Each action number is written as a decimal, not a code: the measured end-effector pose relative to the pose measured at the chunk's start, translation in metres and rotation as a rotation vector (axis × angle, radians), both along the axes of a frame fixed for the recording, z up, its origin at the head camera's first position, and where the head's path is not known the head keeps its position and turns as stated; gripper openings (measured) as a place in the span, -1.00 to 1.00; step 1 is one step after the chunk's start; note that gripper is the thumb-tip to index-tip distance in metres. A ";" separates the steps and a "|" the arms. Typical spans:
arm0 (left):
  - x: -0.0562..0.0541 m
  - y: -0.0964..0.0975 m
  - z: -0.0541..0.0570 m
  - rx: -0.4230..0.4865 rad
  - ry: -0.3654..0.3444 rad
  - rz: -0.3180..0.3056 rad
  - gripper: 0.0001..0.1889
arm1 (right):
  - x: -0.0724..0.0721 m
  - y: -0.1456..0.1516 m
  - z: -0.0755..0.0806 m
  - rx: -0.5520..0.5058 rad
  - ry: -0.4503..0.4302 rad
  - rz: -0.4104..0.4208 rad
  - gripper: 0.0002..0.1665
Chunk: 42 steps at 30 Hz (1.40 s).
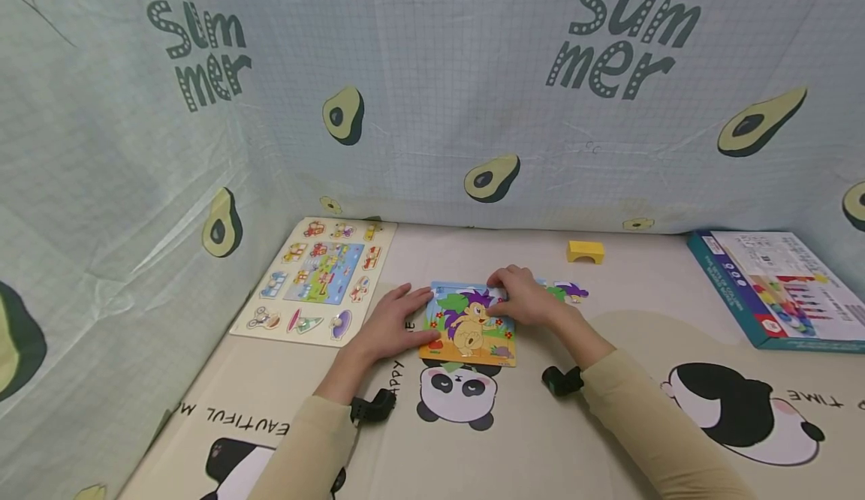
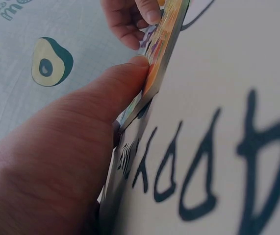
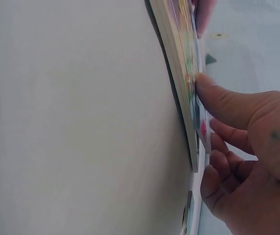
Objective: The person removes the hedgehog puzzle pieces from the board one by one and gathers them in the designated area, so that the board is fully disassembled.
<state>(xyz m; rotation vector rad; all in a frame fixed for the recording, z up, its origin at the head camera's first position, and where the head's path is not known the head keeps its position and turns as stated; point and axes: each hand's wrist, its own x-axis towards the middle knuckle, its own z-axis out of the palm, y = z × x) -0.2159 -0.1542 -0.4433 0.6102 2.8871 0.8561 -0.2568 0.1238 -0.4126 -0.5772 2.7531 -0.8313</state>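
A hedgehog jigsaw puzzle (image 1: pixel 468 335) in a flat square board lies at the middle of the table. My left hand (image 1: pixel 393 325) rests on its left side, fingers near the upper corner and thumb lower down; in the left wrist view the thumb (image 2: pixel 122 81) touches the board's edge. At the upper right part of the board, my right hand (image 1: pixel 525 295) pinches a puzzle piece (image 3: pixel 204 131). That piece sits slightly tilted over the board's edge in the right wrist view. Beyond the right hand lie loose puzzle pieces (image 1: pixel 571 290), partly hidden by it.
A wooden peg puzzle board (image 1: pixel 277 312) with vehicle pictures lies to the left. A yellow arch block (image 1: pixel 585 251) stands at the back. On the right is a teal-edged box (image 1: pixel 736 297). Patterned cloth (image 1: pixel 432 109) hangs behind the table and on the left.
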 end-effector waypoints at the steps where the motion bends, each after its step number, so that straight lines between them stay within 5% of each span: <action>1: 0.000 0.000 0.000 0.000 0.000 0.000 -0.17 | 0.000 0.000 0.000 0.002 0.005 0.001 -0.45; 42: 0.000 0.000 0.001 -0.002 0.006 -0.006 -0.17 | 0.007 0.017 0.005 -0.222 0.009 -0.018 -0.65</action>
